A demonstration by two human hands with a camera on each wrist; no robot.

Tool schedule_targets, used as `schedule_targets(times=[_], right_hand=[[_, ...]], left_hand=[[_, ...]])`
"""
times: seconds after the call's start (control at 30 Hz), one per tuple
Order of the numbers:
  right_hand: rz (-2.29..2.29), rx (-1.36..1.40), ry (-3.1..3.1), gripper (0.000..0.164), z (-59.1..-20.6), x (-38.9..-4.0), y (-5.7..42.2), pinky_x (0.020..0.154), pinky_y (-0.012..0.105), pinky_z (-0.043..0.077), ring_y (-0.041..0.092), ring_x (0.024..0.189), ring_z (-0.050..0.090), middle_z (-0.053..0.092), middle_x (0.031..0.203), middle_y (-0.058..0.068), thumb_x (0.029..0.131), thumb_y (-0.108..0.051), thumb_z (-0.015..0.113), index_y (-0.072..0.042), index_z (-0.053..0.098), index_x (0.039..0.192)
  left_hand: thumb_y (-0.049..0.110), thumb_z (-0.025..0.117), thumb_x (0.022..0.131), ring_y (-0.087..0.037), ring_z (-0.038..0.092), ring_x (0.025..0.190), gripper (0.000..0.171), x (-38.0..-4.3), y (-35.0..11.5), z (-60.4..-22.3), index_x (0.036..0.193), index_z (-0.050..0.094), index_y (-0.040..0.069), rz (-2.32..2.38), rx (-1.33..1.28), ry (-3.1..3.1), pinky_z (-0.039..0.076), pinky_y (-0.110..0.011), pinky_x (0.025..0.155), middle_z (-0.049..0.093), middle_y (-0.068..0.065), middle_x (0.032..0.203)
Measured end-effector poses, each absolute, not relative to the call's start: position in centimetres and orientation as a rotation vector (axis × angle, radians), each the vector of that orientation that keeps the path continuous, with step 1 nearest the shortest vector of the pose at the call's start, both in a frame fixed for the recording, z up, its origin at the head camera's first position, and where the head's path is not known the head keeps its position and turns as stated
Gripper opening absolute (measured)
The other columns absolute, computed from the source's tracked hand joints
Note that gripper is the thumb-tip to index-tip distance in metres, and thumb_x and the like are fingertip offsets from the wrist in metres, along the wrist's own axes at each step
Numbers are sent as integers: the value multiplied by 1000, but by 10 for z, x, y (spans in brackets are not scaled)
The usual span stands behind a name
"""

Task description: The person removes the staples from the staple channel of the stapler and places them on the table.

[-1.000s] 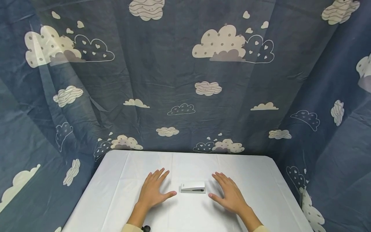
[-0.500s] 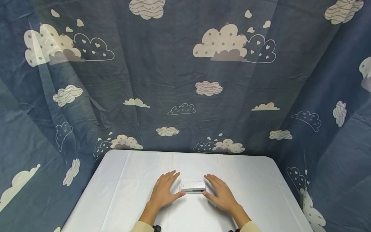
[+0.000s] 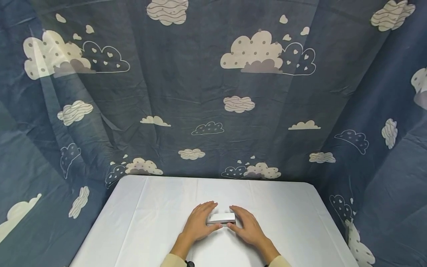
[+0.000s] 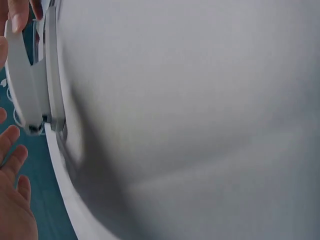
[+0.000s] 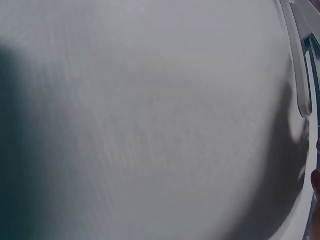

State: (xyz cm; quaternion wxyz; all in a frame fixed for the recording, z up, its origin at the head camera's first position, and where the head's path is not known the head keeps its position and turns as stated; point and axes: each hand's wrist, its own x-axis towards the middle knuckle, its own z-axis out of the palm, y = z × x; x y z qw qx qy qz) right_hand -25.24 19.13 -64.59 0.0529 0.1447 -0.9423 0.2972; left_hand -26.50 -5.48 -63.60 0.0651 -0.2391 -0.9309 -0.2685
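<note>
A white stapler point(image 3: 221, 218) lies lengthwise across the white table between both hands. My left hand point(image 3: 197, 224) is at its left end, the thumb in front and fingers behind. Around the right end, my right hand point(image 3: 249, 229) is spread the same way. In the left wrist view, the stapler point(image 4: 27, 80) is seen from the side; the left hand's fingers point(image 4: 15, 159) are apart from its near end. The other hand's fingertips point(image 4: 16, 21) overlap its far end; contact is unclear. Only part of the stapler point(image 5: 299, 65) shows in the right wrist view.
The white-covered table point(image 3: 160, 207) has rounded far corners. Behind and beside it hangs a dark blue cloud-print curtain point(image 3: 186, 81). Sleeve cuffs point(image 3: 173, 260) and dark wrist straps show at the bottom.
Both hands have come inward from either side and now frame the ends of the stapler closely. The stapler stays at about the same spot on the table.
</note>
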Motion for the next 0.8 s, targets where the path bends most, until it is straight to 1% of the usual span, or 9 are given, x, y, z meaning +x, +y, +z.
schedule_targets(times=[0.2,0.3,0.43,0.6,0.7,0.8], right_hand=[[1040,443,-2814,66,-652,-255,185,115,58,40,31,139,54,60,148,3,90,-51,73,-22,56,146],[1071,423,-2798,65,-656,-256,182,113,57,42,31,137,56,62,144,2,89,-56,73,-23,59,143],[1086,393,-2783,61,-661,-256,180,112,57,44,32,134,59,66,139,2,88,-60,73,-23,64,136],[1195,408,-2717,53,-665,-257,179,111,59,44,37,132,59,68,134,7,87,-49,79,-18,69,128],[1278,393,-2675,49,-667,-258,181,111,63,42,41,133,58,69,134,9,84,-44,83,-19,71,125],[1317,379,-2627,46,-669,-258,184,110,66,41,44,132,58,69,133,13,83,-40,85,-19,73,122]], left_hand=[[65,66,91,-27,50,143,76,-266,-46,-638,149,53,18,-802,-743,-2798,37,-52,118,55,-5,153],[62,66,92,-26,53,139,71,-266,-42,-638,146,57,17,-814,-752,-2790,42,-50,115,58,-5,149],[58,64,95,-22,56,135,62,-266,-36,-639,144,59,20,-826,-759,-2801,45,-46,113,61,0,143],[50,65,97,-18,59,131,52,-268,-31,-642,139,63,21,-905,-768,-2810,47,-44,111,63,5,137],[46,64,99,-17,60,128,45,-268,-27,-644,136,65,21,-972,-777,-2811,48,-43,110,64,7,132],[44,63,100,-15,61,125,42,-267,-22,-644,134,66,20,-1014,-777,-2807,48,-42,110,64,9,129]])
